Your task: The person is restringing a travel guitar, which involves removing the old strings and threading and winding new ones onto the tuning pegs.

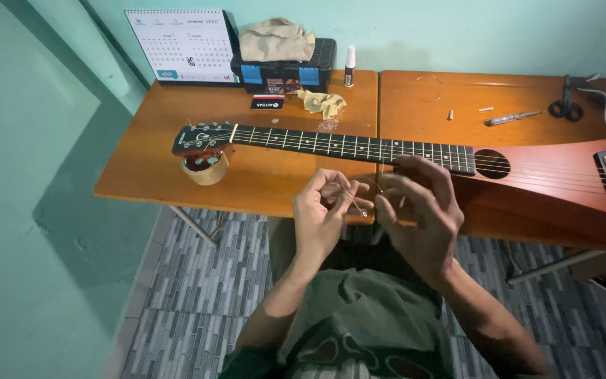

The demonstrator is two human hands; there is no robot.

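Both hands meet above the near edge of the tabletop (268,175): the left hand (320,214) pinches a thin guitar string (356,204) between thumb and fingertips, and the right hand (419,210), fingers curled, grips its other end, just before the guitar (548,179) lying across the tabletop.

I see a thin metal string (356,203) with a small ball end, slanting between my fingers, just below the table edge.

Glossy reddish wood guitar (541,184) (thin metal string (354,202) in hand) lies on smooth orange-brown wooden table (261,175).
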